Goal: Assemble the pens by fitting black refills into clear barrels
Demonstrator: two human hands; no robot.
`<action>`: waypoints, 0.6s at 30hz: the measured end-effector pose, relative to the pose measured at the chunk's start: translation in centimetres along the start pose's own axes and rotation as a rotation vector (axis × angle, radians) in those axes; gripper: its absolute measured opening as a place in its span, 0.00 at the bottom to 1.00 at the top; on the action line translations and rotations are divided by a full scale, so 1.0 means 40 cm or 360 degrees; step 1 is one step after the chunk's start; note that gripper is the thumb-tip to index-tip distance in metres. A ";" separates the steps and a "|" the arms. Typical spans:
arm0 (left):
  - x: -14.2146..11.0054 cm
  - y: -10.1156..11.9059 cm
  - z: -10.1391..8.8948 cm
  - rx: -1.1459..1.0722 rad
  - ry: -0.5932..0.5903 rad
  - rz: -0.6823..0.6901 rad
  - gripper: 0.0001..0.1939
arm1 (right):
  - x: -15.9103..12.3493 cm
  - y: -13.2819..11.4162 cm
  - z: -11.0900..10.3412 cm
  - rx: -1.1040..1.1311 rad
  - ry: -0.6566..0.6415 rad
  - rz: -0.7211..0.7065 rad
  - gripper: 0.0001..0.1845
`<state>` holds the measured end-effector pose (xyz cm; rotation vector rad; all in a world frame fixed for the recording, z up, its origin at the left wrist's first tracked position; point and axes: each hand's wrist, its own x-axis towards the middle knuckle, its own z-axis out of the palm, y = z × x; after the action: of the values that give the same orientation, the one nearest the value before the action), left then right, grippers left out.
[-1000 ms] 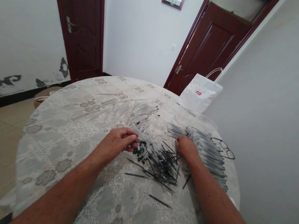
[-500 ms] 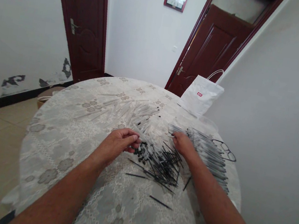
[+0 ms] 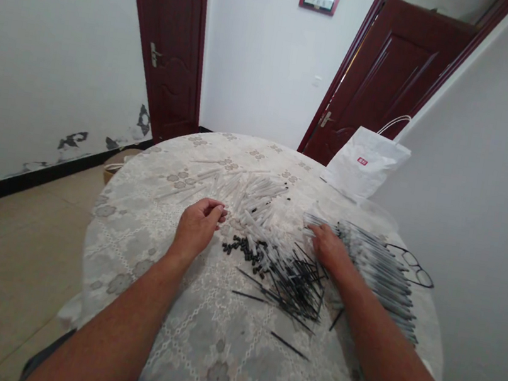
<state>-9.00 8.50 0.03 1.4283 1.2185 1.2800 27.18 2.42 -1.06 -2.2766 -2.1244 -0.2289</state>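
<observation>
My left hand [image 3: 201, 224] hovers over the tablecloth, left of the heaps, with thumb and fingertips pressed together; whatever they pinch is too small to make out. My right hand [image 3: 329, 246] has its fingers closed on a pen at the near edge of a small group of pens [image 3: 319, 220]. Between the hands lie black pen refills [image 3: 300, 283] in a loose, crossed heap. Small black caps [image 3: 245, 248] are scattered at its left side. Beyond them spread clear, whitish pen barrels [image 3: 254, 190]. Right of my right hand, pens lie side by side in a long row [image 3: 379, 276].
A patterned cloth covers the round table [image 3: 192, 347]. Eyeglasses [image 3: 414, 265] lie beyond the pen row, by the right edge. A white paper bag [image 3: 365, 162] stands at the back right near the wall. A single refill [image 3: 289, 345] lies toward the front.
My left hand has drawn back from the black caps, up and to the left, uncovering them. My right hand stays by the small pen group. The camera has turned slightly left.
</observation>
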 end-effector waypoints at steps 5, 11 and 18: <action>0.003 -0.045 0.015 0.0672 0.0168 0.0469 0.12 | -0.098 0.009 -0.042 0.0163 -0.0049 0.0083 0.16; -0.007 -0.065 0.033 0.0931 0.0166 0.0943 0.11 | -0.159 -0.032 -0.039 0.0108 -0.0023 0.0272 0.14; -0.001 -0.085 0.035 0.1090 0.0172 0.1077 0.11 | -0.134 -0.067 -0.010 0.0220 0.0123 0.0043 0.19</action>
<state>-8.05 9.08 -3.46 2.4446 1.3726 1.4467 24.14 -2.75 -1.55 -2.1809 -2.0046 -0.1611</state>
